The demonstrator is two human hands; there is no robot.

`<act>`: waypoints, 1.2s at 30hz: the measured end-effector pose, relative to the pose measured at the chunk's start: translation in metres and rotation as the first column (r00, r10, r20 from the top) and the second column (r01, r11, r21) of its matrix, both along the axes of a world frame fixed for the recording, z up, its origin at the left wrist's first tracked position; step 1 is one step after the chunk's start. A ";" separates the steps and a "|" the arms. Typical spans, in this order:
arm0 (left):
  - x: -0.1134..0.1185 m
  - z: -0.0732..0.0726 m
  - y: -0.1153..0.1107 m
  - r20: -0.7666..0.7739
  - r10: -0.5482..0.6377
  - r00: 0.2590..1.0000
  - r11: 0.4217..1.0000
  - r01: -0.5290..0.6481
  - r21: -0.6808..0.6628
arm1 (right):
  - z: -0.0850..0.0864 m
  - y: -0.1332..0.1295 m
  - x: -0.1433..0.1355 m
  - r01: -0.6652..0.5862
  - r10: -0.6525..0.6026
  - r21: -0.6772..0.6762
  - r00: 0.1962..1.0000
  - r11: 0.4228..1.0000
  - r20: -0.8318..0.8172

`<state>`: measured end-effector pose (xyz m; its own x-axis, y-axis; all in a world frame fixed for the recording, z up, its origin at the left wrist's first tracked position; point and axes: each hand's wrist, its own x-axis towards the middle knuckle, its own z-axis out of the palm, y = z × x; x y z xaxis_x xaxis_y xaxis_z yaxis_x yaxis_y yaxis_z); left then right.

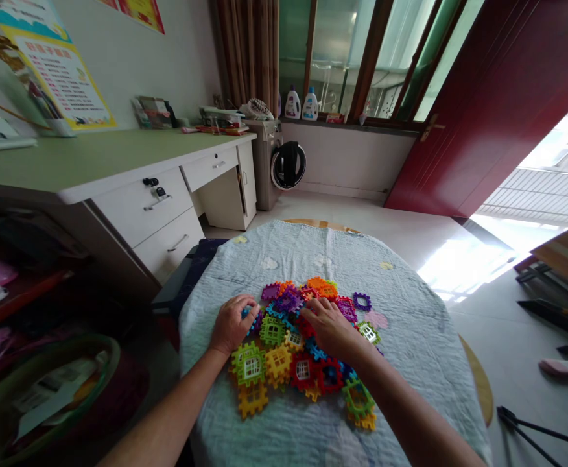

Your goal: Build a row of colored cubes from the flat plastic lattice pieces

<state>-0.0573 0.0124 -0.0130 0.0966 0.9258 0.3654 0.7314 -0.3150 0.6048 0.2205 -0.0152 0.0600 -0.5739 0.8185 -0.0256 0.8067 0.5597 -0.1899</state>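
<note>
A heap of colourful plastic interlocking blocks, flat squares with notched edges, lies in the middle of a round table. At the heap's left side, my left hand [236, 322] is closed with its fingers around a blue block [249, 318]. My right hand [327, 325] reaches over the heap, fingers apart and bent down onto the blocks; its fingertips are partly hidden among red pieces. Between the hands are a purple block [289, 299] and a green block [272, 330]. Nearer me lie a yellow block [279, 364] and a red block with a white window [303, 370].
A pale blue cloth [410, 363] covers the table. To the left stand a desk [133, 152] with drawers and a bin [111, 363] holding papers. A washing machine [264, 162] is at the back, and a red door [463, 117] stands open at the right.
</note>
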 end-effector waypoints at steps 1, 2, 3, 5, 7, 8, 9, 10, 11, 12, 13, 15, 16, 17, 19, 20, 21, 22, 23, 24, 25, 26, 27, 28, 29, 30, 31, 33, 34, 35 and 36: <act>0.000 0.000 0.000 -0.001 0.000 1.000 1.000 0.000 -0.002 | 0.000 0.000 0.000 0.003 -0.003 -0.001 1.000 1.000 0.005; 0.000 0.000 0.000 -0.002 0.000 1.000 1.000 0.000 -0.002 | 0.000 0.000 0.000 0.005 -0.005 -0.002 1.000 1.000 0.007; 0.000 0.000 0.000 -0.002 0.002 1.000 1.000 -0.002 0.000 | 0.001 -0.001 -0.001 0.005 -0.005 -0.002 1.000 1.000 0.006; 0.001 0.000 0.000 -0.001 0.005 1.000 1.000 -0.005 0.006 | 0.004 -0.001 -0.002 -0.006 0.006 0.006 1.000 1.000 0.005; 0.001 0.000 0.000 -0.002 0.005 1.000 1.000 -0.005 0.012 | 0.006 -0.003 -0.003 -0.028 0.028 0.019 1.000 0.999 0.011; 0.001 -0.001 0.000 -0.003 0.006 1.000 1.000 -0.006 0.014 | 0.006 -0.003 -0.003 -0.038 0.037 0.023 0.999 0.999 0.017; 0.001 -0.001 0.000 -0.005 0.007 1.000 1.000 -0.007 0.014 | 0.005 -0.003 -0.004 -0.042 0.041 0.026 0.999 0.999 0.022; 0.001 -0.001 0.000 -0.006 0.008 1.000 1.000 -0.008 0.014 | 0.004 -0.003 -0.004 -0.043 0.042 0.027 0.999 0.999 0.024; 0.001 -0.001 0.000 -0.007 0.010 1.000 1.000 -0.010 0.014 | 0.003 -0.003 -0.005 -0.039 0.038 0.027 0.999 0.999 0.024; 0.001 0.000 0.000 -0.008 0.010 1.000 1.000 -0.010 0.015 | 0.002 -0.003 -0.006 -0.034 0.033 0.027 0.999 0.999 0.024; 0.001 0.000 0.000 -0.009 0.009 1.000 1.000 -0.009 0.017 | 0.001 -0.003 -0.007 -0.031 0.031 0.027 0.999 0.999 0.026; 0.001 -0.001 0.000 -0.012 0.007 1.000 1.000 -0.006 0.020 | 0.001 -0.003 -0.008 -0.033 0.032 0.027 0.999 0.999 0.031; 0.001 -0.001 0.000 -0.013 0.005 1.000 1.000 -0.005 0.021 | 0.002 -0.003 -0.008 -0.034 0.034 0.023 0.999 0.999 0.030; 0.000 -0.001 0.000 -0.015 0.004 1.000 1.000 -0.004 0.021 | 0.003 -0.003 -0.006 -0.034 0.033 0.016 0.999 0.999 0.021; -0.001 -0.002 0.001 -0.017 0.004 1.000 1.000 -0.004 0.022 | 0.008 0.000 0.003 -0.007 0.007 0.000 1.000 1.000 -0.030; -0.001 -0.003 0.001 -0.018 0.003 1.000 1.000 -0.002 0.024 | 0.010 0.002 0.012 0.028 -0.028 -0.005 0.997 1.000 -0.069; -0.002 -0.004 0.002 -0.019 0.000 1.000 1.000 0.001 0.026 | 0.012 0.006 0.024 0.075 -0.076 -0.006 0.991 0.997 -0.110; -0.003 -0.005 0.002 -0.019 -0.003 1.000 1.000 0.004 0.028 | 0.013 0.011 0.039 0.136 -0.136 -0.006 0.980 0.991 -0.147; -0.003 -0.005 0.002 -0.019 -0.006 1.000 1.000 0.007 0.031 | 0.012 0.018 0.057 0.209 -0.205 0.002 0.963 0.978 -0.176; -0.003 -0.006 0.003 -0.018 -0.010 1.000 0.999 0.010 0.034 | 0.011 0.025 0.076 0.273 -0.268 0.004 0.947 0.962 -0.179; -0.004 -0.006 0.003 -0.018 -0.012 1.000 0.999 0.012 0.036 | 0.008 0.032 0.097 0.354 -0.348 0.007 0.922 0.935 -0.167; -0.004 -0.007 0.004 -0.018 -0.011 1.000 0.999 0.011 0.039 | 0.005 0.040 0.117 0.437 -0.433 0.005 0.891 0.899 -0.135; -0.005 -0.007 0.004 -0.019 -0.009 1.000 0.999 0.010 0.041 | 0.001 0.048 0.137 0.509 -0.507 0.002 0.857 0.861 -0.089; -0.005 -0.007 0.004 -0.022 -0.007 1.000 0.999 0.008 0.042 | -0.002 0.056 0.155 0.571 -0.571 -0.010 0.820 0.821 -0.041; -0.005 -0.008 0.005 -0.025 -0.005 1.000 0.999 0.006 0.042 | -0.006 0.063 0.170 0.616 -0.616 -0.030 0.788 0.788 0.004; -0.005 -0.008 0.005 -0.029 -0.003 1.000 0.999 0.004 0.042 | -0.009 0.069 0.183 0.636 -0.636 -0.036 0.771 0.771 0.020; -0.005 -0.008 0.005 -0.032 -0.003 0.999 0.999 0.004 0.043 | -0.012 0.075 0.192 0.650 -0.649 -0.044 0.760 0.759 0.034; -0.005 -0.008 0.005 -0.037 -0.005 0.999 0.999 0.007 0.048 | -0.018 0.082 0.205 0.654 -0.652 -0.066 0.756 0.753 0.048; -0.005 -0.007 0.005 -0.038 -0.005 0.999 0.999 0.007 0.054 | -0.020 0.085 0.209 0.651 -0.649 -0.081 0.759 0.754 0.055; -0.005 -0.007 0.005 -0.040 -0.004 0.999 0.998 0.006 0.061 | -0.023 0.086 0.212 0.647 -0.644 -0.097 0.762 0.756 0.061; -0.006 -0.007 0.005 -0.041 -0.002 0.999 0.998 0.005 0.068 | -0.025 0.088 0.215 0.641 -0.638 -0.112 0.767 0.760 0.065</act>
